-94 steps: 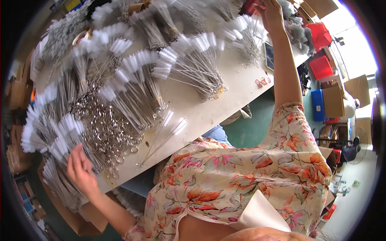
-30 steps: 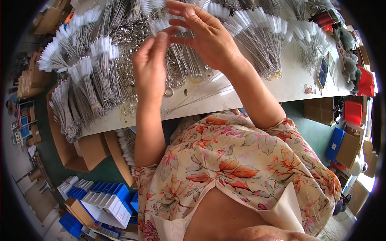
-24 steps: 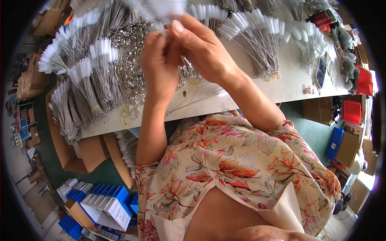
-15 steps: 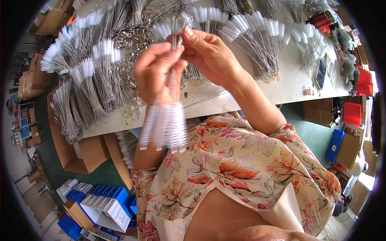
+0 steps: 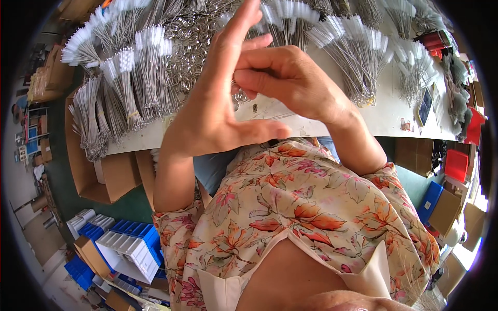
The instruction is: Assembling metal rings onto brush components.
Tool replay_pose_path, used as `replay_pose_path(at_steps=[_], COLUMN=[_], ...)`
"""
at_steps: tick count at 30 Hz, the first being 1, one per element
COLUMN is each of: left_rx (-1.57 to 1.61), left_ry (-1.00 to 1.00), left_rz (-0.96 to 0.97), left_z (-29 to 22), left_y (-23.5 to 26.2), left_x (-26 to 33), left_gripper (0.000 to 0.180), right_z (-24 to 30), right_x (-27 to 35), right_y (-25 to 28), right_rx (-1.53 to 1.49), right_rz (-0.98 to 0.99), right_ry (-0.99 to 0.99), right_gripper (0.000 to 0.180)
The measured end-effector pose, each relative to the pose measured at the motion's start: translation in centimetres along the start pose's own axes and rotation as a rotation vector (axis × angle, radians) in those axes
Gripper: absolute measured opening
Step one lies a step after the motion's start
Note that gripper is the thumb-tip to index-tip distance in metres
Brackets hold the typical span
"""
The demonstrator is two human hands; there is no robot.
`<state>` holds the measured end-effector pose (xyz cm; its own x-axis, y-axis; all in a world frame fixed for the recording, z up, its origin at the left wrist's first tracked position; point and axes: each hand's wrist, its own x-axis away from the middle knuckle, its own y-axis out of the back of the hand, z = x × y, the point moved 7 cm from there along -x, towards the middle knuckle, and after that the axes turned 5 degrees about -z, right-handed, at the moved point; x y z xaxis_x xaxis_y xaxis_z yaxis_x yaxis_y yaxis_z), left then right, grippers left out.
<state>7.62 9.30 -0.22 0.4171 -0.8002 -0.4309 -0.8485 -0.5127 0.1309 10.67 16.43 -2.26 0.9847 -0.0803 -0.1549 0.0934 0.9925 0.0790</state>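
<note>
My left hand [image 5: 220, 98] is raised over the table's near edge. Its fingers stretch up and away, and the thumb sticks out to the right, with nothing visibly gripped. Against its palm side, my right hand [image 5: 295, 78] has its fingers curled and thumb pressed in. Whatever it holds is hidden behind the left hand. Small metal loops [image 5: 238, 97] show just below the right fingertips; I cannot tell whether they are held or lie on the table. Behind the hands lie bunches of wire-handled brushes [image 5: 288, 18] with white bristles, and a heap of metal rings [image 5: 189, 49].
More brush bundles stand at the left [image 5: 122, 83] and right [image 5: 358, 57] of the white table [image 5: 306, 122]. A phone [image 5: 424, 108] lies at the right. Below the left edge is an open cardboard box [image 5: 111, 179], with blue and white bins [image 5: 129, 249] beyond.
A bunch of white brushes hung from my left hand; it no longer shows there. That hand has opened and stretched its fingers upward. My right hand has moved nearer and turned inward.
</note>
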Motion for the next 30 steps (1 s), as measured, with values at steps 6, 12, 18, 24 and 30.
replay_pose_path(at_steps=[6, 12, 18, 24, 30], left_rx=[-0.073, -0.564, -0.261, -0.356, -0.693], left_ry=[-0.199, -0.373, -0.258, -0.34, 0.437], left_rz=[-0.235, -0.234, -0.243, -0.132, -0.509], left_z=[-0.7, -2.6, -0.6, 1.9, 8.4], left_y=[4.5, 2.4, 1.6, -2.1, 5.1], left_x=[2.2, 3.4, 4.2, 6.9, 14.6], left_gripper=[0.062, 0.027, 0.016, 0.018, 0.015], right_z=[-0.1, -1.0, -1.5, -6.2, -9.1], right_x=[1.3, 2.0, 4.1, 9.7, 16.4], right_y=[0.1, -0.3, -1.0, 3.7, 10.0], right_rx=[-0.06, -0.163, -0.332, -0.118, 1.653], right_rz=[0.114, 0.185, 0.272, 0.179, 0.142], right_ry=[-0.196, -0.29, -0.478, -0.621, -0.424], right_gripper=[0.02, 0.02, 0.023, 0.017, 0.013])
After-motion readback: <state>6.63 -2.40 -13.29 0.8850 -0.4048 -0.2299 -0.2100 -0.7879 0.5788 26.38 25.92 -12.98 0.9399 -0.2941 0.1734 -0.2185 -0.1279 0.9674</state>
